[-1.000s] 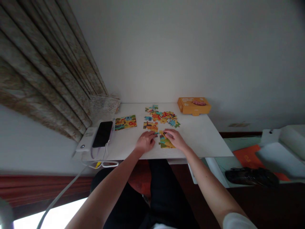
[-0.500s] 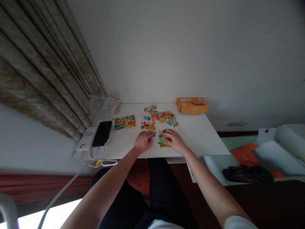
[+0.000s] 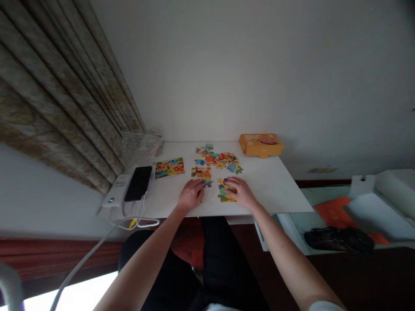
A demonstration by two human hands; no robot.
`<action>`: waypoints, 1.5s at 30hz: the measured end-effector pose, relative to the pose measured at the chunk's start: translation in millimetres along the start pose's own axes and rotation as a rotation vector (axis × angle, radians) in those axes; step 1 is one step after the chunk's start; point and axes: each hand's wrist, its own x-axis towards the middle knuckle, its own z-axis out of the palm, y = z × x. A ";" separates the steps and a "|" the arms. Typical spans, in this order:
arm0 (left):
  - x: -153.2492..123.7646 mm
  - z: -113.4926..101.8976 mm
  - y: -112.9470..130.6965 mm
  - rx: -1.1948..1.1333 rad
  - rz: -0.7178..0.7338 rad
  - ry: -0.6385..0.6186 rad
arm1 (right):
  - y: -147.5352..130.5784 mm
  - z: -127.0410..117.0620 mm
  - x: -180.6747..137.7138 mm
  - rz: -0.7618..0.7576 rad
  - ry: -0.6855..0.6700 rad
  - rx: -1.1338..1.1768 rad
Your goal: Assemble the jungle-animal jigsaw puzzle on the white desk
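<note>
My left hand (image 3: 190, 195) rests on the table with its fingers curled. A small dark bit, apparently a puzzle piece, shows under its fingertips, mostly covered. Just above it lies a joined block of jigsaw pieces (image 3: 201, 173) with an orange picture. My right hand (image 3: 243, 193) has its fingertips on a second joined section of puzzle pieces (image 3: 222, 193), green and yellow, partly hidden by the fingers. A gap separates the two sections. Beyond them is a heap of loose puzzle pieces (image 3: 223, 159).
A picture card (image 3: 169, 167) lies left of the pieces. Farther left, a phone (image 3: 138, 183) rests on a white power strip (image 3: 117, 190) with cables. An orange puzzle box (image 3: 261, 145) stands at the back right of the white table (image 3: 275, 185), against the wall.
My left hand has drawn slightly left and away from the orange block. My right hand and the section under it have slid a little to the right, widening the gap.
</note>
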 end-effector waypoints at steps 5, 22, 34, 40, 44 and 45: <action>1.3 -4.3 6.2 0.018 -0.003 -0.050 | 1.1 0.1 -1.7 0.032 0.045 0.006; 2.8 -13.0 17.4 -0.005 0.017 -0.204 | 7.2 2.2 1.1 0.088 0.080 0.150; 2.7 -11.8 18.3 -0.039 0.006 -0.173 | 1.8 8.3 99.4 0.154 0.098 -0.056; 4.6 -11.8 18.0 -0.061 -0.013 -0.161 | 16.2 26.7 173.5 0.250 -0.122 -0.255; 5.3 -12.8 18.6 -0.069 -0.024 -0.154 | 37.4 34.5 190.2 0.272 -0.219 -0.273; 5.3 -12.9 18.8 -0.073 -0.026 -0.153 | 42.1 34.8 192.3 0.264 -0.228 -0.280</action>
